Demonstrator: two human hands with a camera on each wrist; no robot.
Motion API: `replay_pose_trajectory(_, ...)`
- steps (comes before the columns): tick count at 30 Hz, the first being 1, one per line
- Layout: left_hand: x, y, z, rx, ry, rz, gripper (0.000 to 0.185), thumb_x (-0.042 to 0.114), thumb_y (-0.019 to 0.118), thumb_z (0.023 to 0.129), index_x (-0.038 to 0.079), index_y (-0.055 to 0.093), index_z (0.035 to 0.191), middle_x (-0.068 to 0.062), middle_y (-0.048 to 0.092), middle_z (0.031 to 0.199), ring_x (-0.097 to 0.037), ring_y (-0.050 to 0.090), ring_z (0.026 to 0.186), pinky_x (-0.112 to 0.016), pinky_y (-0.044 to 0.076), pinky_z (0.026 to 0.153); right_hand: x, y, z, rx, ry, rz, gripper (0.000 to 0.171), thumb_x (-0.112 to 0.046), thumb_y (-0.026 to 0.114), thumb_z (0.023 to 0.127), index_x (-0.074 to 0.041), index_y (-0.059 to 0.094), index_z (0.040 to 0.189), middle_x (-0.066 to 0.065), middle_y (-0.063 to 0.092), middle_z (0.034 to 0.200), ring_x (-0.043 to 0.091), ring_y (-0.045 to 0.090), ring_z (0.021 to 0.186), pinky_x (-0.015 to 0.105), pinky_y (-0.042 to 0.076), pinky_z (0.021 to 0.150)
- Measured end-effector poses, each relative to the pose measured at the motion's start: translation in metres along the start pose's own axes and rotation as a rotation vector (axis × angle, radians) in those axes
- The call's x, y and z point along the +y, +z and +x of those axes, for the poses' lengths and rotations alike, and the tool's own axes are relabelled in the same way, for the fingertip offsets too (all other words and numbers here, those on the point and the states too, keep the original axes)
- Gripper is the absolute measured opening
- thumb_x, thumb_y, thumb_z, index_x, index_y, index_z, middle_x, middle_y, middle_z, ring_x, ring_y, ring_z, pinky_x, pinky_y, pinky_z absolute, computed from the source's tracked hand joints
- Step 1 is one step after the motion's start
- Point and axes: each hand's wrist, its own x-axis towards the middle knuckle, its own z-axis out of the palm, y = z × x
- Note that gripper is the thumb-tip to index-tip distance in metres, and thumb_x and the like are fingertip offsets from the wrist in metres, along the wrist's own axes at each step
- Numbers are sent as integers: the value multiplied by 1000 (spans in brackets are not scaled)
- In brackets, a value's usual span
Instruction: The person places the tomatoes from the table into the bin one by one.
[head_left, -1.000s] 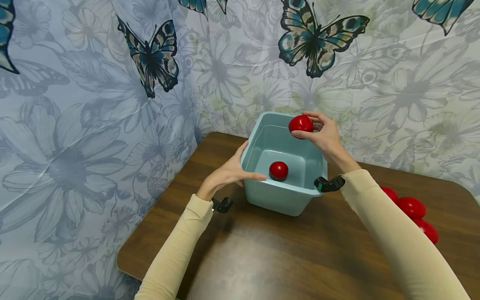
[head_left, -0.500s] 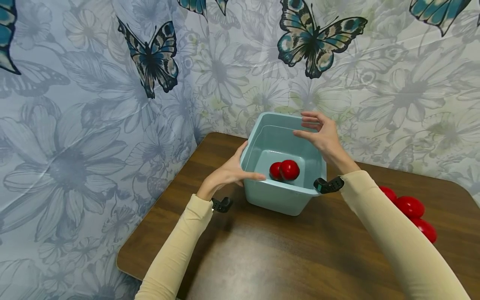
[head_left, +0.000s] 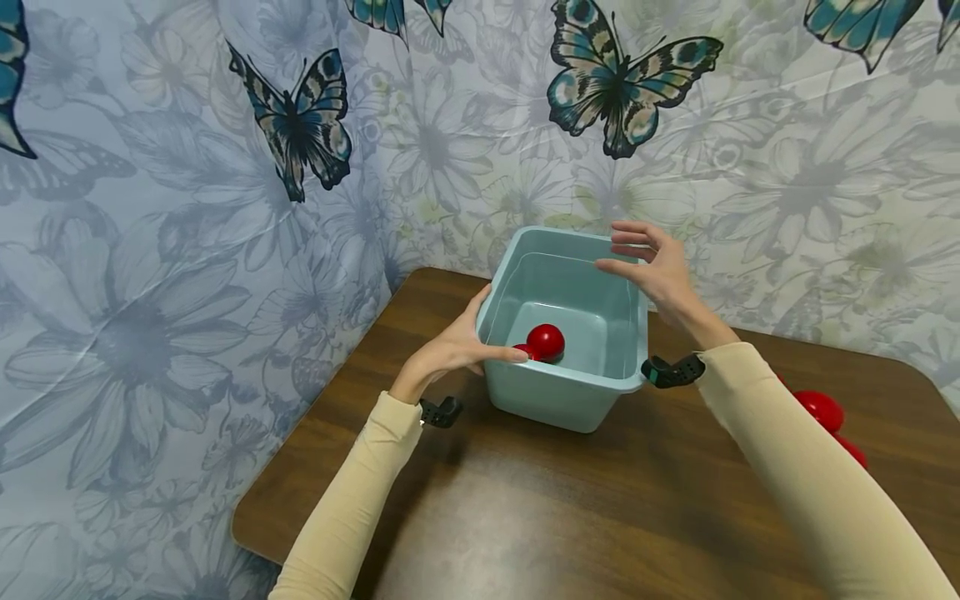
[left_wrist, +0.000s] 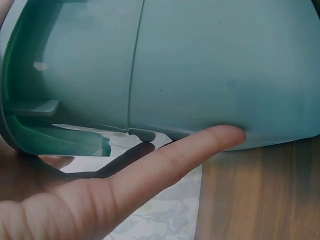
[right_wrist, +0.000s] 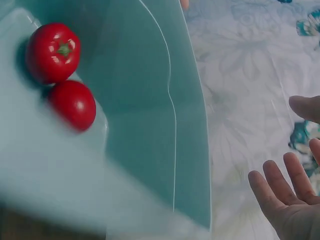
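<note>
A pale teal plastic tub stands near the far side of the brown table. Two red tomatoes lie together on its floor at the near left; in the right wrist view they touch, one tomato stem-up and the other tomato beside it. My left hand holds the tub's near-left corner, thumb over the rim, and a finger lies along the outer wall. My right hand hovers empty above the tub's far right rim, its fingers spread.
More red tomatoes lie on the table to the right, partly hidden behind my right sleeve. A butterfly-and-flower cloth hangs close behind and to the left of the table.
My right hand let go of the tomato it held over the tub. The tomato fell in and rolled left beside the other one. The right hand stays above the rim, empty.
</note>
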Motion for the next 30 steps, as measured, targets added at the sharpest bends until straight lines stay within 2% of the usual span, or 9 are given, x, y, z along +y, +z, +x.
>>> replay_pose_trajectory(3, -2, 6, 3, -17, 14, -7, 130, 32, 94, 77, 40, 1, 168, -14, 22, 168, -46, 38, 146, -70, 56, 82, 6, -25, -11, 36, 25, -29, 58, -14, 80, 94, -15, 58, 147, -4, 61, 129, 21, 60, 126, 25, 51, 96)
replay_pose_trajectory(5, -2, 9, 5, -26, 24, -13, 130, 34, 94, 76, 40, 2, 168, -14, 22, 168, -46, 38, 145, -70, 56, 82, 10, -46, -20, 65, 40, -49, 58, -16, 80, 95, -16, 57, 148, -6, 61, 130, 16, 61, 123, 20, 52, 93)
replay_pose_trajectory(8, -2, 10, 5, -30, 26, -16, 131, 36, 95, 76, 39, 1, 168, -13, 20, 169, -47, 38, 145, -72, 54, 84, 20, -82, -38, 108, 53, -54, 55, -14, 78, 96, -19, 58, 147, -15, 61, 125, 7, 63, 117, 12, 52, 85)
replay_pose_trajectory(12, -2, 5, 3, -32, 45, -5, 131, 37, 93, 77, 37, 0, 168, -14, 18, 169, -49, 40, 143, -70, 56, 82, 33, -135, -68, 160, 98, 21, 53, -9, 77, 96, -22, 60, 144, -18, 64, 121, -2, 65, 108, 8, 49, 82)
replay_pose_trajectory(15, -2, 0, 1, -28, 57, 11, 130, 38, 93, 78, 36, -1, 168, -14, 19, 169, -49, 42, 141, -68, 57, 81, 42, -168, -92, 195, 145, 140, 53, -4, 76, 95, -22, 61, 143, -18, 67, 119, -4, 67, 103, 6, 48, 82)
replay_pose_trajectory(19, -2, -13, -8, 4, 56, 53, 129, 39, 91, 79, 35, -1, 168, -12, 20, 169, -48, 46, 137, -62, 60, 79, 55, -185, -107, 202, 148, 235, 52, 2, 74, 95, -19, 61, 141, -16, 70, 116, -4, 70, 98, 6, 50, 81)
replay_pose_trajectory(22, -2, -15, -9, 8, 51, 59, 129, 41, 91, 79, 35, -2, 168, -12, 19, 169, -49, 47, 136, -60, 60, 80, 65, -191, -114, 191, 141, 240, 51, 4, 72, 96, -18, 61, 141, -16, 70, 117, -4, 70, 99, 7, 51, 81)
replay_pose_trajectory(27, -3, -7, -1, -19, 50, 16, 130, 40, 92, 79, 36, -1, 168, -13, 18, 170, -52, 40, 142, -70, 55, 85, 90, -191, -139, 172, 177, 112, 53, 1, 72, 97, -24, 60, 142, -25, 69, 116, -10, 67, 101, 4, 46, 83)
replay_pose_trajectory(30, -3, -1, 2, -26, 42, 10, 130, 38, 93, 78, 37, -2, 168, -12, 18, 170, -51, 39, 143, -71, 54, 85, 113, -185, -159, 154, 218, -27, 52, -4, 74, 98, -32, 61, 139, -33, 67, 113, -15, 64, 101, 4, 46, 79)
